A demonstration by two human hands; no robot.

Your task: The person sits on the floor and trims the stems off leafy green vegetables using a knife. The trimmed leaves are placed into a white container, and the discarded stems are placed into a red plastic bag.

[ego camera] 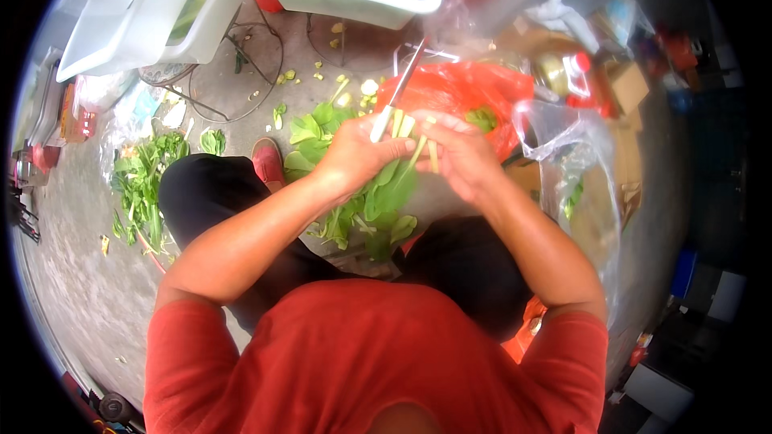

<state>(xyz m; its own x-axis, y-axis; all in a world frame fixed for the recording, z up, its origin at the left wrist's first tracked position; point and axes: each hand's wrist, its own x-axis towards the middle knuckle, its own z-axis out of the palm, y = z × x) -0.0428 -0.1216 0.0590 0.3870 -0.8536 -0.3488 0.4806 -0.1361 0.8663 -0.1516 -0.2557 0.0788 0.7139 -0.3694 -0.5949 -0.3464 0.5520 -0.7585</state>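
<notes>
My left hand [356, 147] is closed around a knife with a white handle [380, 125], its narrow blade [407, 75] pointing up and away from me. The same hand also grips pale stems of leafy greens [389, 190], whose leaves hang below my fingers. Close beside it, my right hand [461, 154] pinches a few pale stalks [432, 154] between thumb and fingers. More loose greens [316, 138] lie on the floor beyond my left hand. A red plastic bag [458, 90] lies just past my right hand, with some green leaves showing in it.
A white tub [350, 3] full of greens stands ahead, above a wire-legged stand. Other white tubs [139, 30] stand at the far left, near a metal stand [280, 54]. A pile of greens [148, 175] lies beside my left knee. A clear plastic bag [567, 157] hangs at right, near cardboard [627, 87].
</notes>
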